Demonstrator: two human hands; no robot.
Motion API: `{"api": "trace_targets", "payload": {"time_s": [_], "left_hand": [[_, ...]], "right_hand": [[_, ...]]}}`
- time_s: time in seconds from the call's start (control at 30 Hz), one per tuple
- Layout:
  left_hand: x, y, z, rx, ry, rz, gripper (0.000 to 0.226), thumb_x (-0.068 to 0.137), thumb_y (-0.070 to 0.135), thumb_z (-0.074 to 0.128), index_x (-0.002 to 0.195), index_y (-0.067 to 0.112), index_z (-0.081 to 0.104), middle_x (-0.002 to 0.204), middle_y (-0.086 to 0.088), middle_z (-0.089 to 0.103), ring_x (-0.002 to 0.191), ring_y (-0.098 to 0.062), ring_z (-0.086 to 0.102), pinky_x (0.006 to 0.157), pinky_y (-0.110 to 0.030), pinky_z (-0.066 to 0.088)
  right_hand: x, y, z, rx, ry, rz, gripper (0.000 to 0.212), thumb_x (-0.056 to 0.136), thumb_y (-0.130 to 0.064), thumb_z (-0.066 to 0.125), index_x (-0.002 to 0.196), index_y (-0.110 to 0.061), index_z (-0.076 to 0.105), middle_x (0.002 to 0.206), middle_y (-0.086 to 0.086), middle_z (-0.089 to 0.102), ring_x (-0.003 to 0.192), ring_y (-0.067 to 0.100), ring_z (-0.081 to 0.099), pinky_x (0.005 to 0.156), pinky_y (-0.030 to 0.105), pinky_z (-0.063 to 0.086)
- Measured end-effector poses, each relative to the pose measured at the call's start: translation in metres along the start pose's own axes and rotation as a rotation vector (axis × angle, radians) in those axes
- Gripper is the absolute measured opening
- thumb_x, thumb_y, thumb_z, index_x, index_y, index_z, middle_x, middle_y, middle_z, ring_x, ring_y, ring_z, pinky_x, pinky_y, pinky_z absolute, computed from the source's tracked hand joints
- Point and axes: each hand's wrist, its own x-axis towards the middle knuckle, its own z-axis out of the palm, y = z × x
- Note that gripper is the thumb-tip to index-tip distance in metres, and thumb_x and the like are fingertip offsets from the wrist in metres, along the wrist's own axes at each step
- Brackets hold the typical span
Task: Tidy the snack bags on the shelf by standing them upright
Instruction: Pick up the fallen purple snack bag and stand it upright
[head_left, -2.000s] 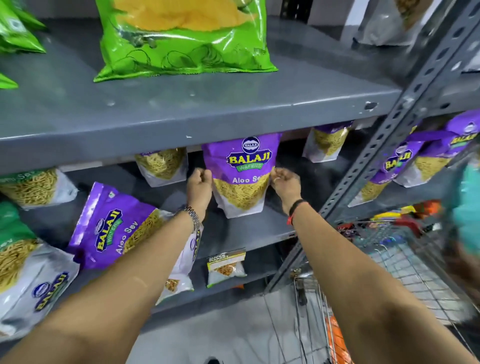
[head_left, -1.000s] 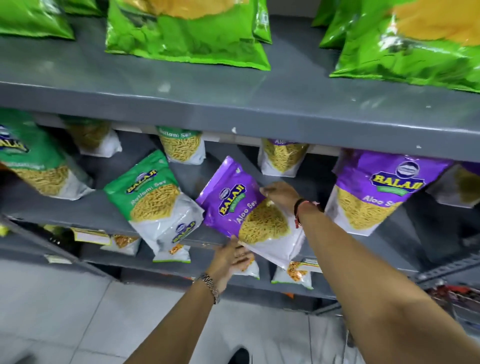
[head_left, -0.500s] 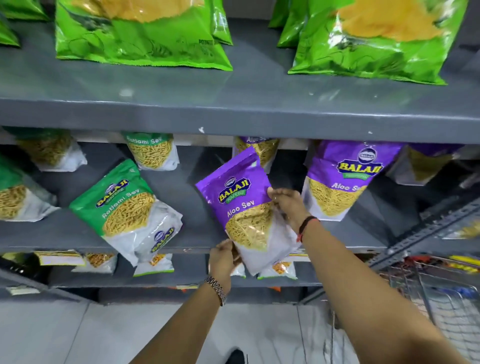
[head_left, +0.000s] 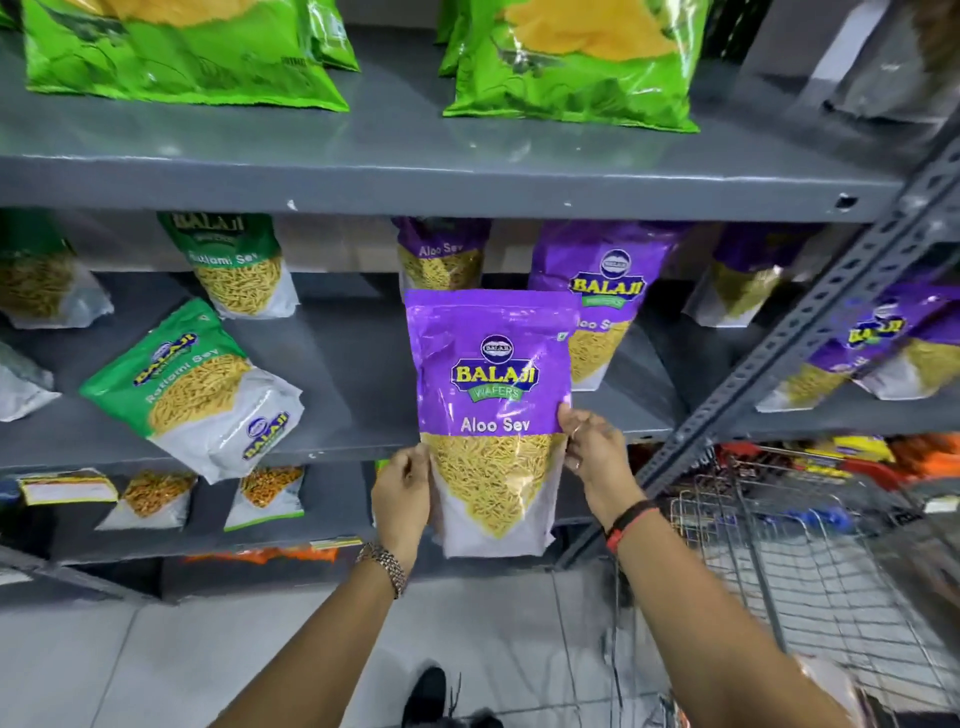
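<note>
I stand before a grey metal shelf (head_left: 363, 332) in a shop aisle, pale floor tiles under me. My left hand (head_left: 402, 499) clasps the left edge of a purple Aloo Sev bag (head_left: 491, 395), low down where the clear window shows the yellow strands, thumb on the front. My right hand (head_left: 595, 457) pinches the right edge a little higher, just under the purple band. Between them the bag is upright and faces me squarely, held in front of the middle shelf's lip, its bottom hanging below that edge, so it is not resting on the board. Just behind it to the right a second purple bag (head_left: 605, 291) stands upright, and another stands at the back. To the left a green Ratlami Sev bag (head_left: 197, 389) lies tilted on the same shelf. Above, large green chip bags (head_left: 571, 67) lie flat on the top shelf. To my right is a wire cart (head_left: 810, 551).
</note>
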Motion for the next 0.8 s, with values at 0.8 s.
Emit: {"api": "trace_targets", "payload": {"time_s": [0.8], "left_hand": [[0.070, 0.059, -0.042, 0.099, 0.002, 0.199, 0.024, 0.086, 0.041, 0.050, 0.065, 0.035, 0.060, 0.067, -0.010, 0.066, 0.061, -0.018, 0.059, 0.065, -0.043, 0.055]], "right_hand": [[0.026, -0.040, 0.069, -0.003, -0.008, -0.178, 0.023, 0.090, -0.010, 0.054, 0.069, -0.020, 0.052, 0.072, -0.002, 0.061, 0.064, 0.006, 0.057, 0.064, 0.023, 0.045]]}}
